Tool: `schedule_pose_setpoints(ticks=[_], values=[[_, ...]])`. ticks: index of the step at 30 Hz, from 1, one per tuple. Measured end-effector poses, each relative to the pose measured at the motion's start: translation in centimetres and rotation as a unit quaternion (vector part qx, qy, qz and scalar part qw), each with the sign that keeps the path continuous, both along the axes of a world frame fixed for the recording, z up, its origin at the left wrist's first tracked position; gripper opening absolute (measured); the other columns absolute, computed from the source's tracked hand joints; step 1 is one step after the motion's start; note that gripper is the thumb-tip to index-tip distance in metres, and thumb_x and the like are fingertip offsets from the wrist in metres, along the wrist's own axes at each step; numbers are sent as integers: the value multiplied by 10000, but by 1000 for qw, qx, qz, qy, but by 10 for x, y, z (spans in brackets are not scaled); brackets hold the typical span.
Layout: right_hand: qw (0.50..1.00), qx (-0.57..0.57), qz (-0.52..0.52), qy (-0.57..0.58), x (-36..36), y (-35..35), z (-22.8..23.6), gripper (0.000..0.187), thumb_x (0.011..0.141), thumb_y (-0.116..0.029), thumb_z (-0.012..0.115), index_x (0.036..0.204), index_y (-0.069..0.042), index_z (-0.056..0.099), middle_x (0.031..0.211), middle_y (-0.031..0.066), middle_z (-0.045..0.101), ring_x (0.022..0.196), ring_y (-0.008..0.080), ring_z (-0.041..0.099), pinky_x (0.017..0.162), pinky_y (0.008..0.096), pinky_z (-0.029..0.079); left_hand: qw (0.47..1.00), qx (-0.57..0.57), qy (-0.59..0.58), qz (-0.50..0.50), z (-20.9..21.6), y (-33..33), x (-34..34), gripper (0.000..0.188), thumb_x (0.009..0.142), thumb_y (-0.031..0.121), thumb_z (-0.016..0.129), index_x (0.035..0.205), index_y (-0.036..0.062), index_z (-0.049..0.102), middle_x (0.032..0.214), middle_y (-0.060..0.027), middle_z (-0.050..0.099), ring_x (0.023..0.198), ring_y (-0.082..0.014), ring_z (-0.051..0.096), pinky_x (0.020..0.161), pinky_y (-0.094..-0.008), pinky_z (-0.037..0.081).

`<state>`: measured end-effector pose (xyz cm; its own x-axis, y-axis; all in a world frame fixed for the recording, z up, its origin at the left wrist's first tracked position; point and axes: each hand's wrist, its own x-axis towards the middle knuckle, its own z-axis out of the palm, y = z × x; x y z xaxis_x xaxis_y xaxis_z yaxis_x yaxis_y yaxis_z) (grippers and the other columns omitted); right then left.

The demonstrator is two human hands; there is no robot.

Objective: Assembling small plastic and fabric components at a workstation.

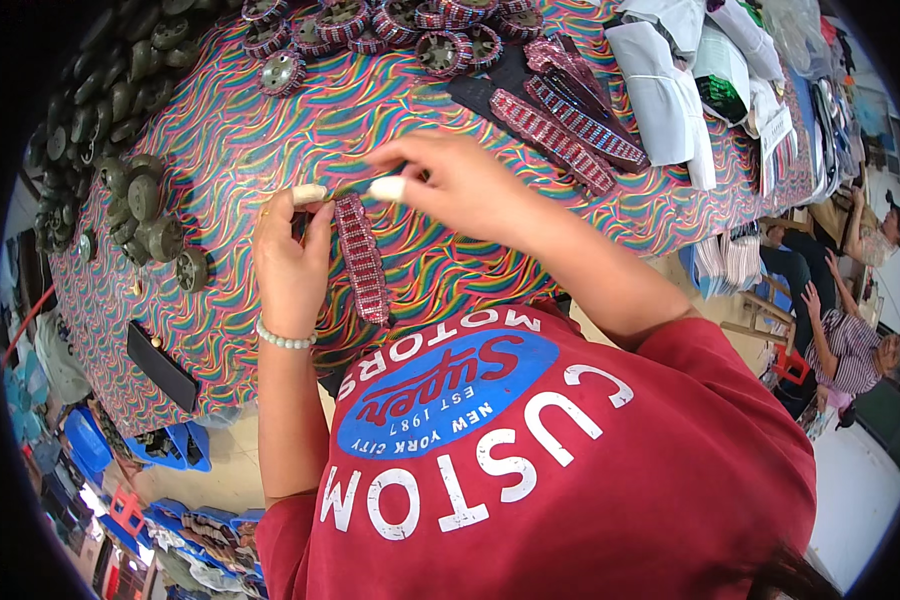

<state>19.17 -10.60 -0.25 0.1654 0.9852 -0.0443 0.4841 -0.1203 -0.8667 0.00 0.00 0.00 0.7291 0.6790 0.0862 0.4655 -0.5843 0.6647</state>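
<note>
My left hand [288, 258] wears a pale bead bracelet and a light finger cover. Its thumb and finger pinch the top end of a narrow beaded strip [363, 268], pink and silver, which hangs toward my red shirt. Close by on the right is my right hand [455, 188], blurred by motion, with a white cover on its thumb. Its index finger stretches above the thumb, near the strip's top end; whether those fingers hold anything is unclear. More beaded strips [555, 142] lie on the table beyond my right hand.
A patterned cloth covers the table [220, 130]. Beaded-rim wheels [342, 22] are heaped at the far edge; bare dark wheels [160, 235] pile up at left. A black flat case [162, 365] lies near left, wrapped white bundles [660, 90] far right. People [855, 345] sit at right.
</note>
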Motion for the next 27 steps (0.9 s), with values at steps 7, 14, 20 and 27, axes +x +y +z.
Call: schedule_pose_setpoints(ticks=[7,14,20,27], values=[[977,-45,97,-186,-23,40,5,186,797,-236,656,888,-81,605,925,80,600,874,273,613,691,402,487,965,-182,-156,105,-3,-14,-12,227,888,41,590,1107,-3,548,949,-83,625,867,-131,593,759,-269,487],[975,-14,66,212,-15,25,25,160,858,-111,627,985,-44,559,869,21,603,730,67,572,583,218,458,900,-375,-206,81,27,-29,-6,236,906,41,569,1127,-34,539,1030,-74,618,913,-105,579,791,-246,479],[897,52,-33,438,11,12,43,189,832,-87,659,1004,-56,586,885,-10,614,755,52,584,606,185,477,816,-549,-176,37,37,-36,13,130,938,105,540,982,-5,594,811,-82,655,648,-104,602,620,-242,508],[870,139,-145,451,42,-5,41,238,823,-68,654,1047,-25,583,893,21,612,730,80,581,627,219,494,798,-551,-231,78,38,-41,16,123,934,93,540,984,-9,587,863,-115,665,653,-119,611,617,-248,511]])
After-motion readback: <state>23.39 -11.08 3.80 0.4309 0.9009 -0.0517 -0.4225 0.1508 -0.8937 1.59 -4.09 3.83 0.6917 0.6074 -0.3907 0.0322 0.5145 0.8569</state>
